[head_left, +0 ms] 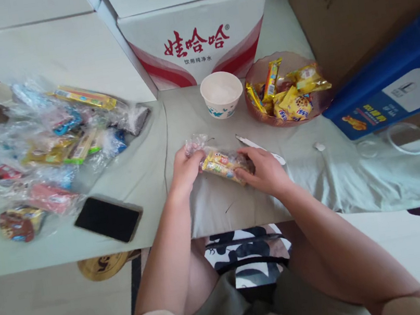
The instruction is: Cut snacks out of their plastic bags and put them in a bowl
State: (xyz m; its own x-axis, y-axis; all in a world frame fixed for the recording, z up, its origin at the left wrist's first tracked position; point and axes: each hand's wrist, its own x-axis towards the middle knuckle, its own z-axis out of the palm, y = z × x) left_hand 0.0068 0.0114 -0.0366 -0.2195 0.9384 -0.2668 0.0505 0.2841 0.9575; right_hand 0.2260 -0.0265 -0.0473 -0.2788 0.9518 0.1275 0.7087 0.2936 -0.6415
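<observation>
Between my two hands lies a yellow snack packet (219, 163) inside a clear plastic wrapper, close above the cloth. My left hand (186, 170) is closed on its left end, where the clear plastic bunches up. My right hand (265, 169) grips the other end, and its fingers cover part of the packet. Just beyond the right hand, a white utility knife (260, 149) rests on the cloth. A paper cup (222, 95) with a blue pattern stands behind the packet. To its right, a pinkish glass bowl (256, 113) holds several yellow snack packets.
On the left is a heap of wrapped snacks (72, 130) in clear plastic, with a black phone (108, 218) in front. White cartons (196, 38) line the back. A blue box (392, 83) leans at the right, near a clear round lid (407, 139). The cloth-covered table edge (239, 224) runs before me.
</observation>
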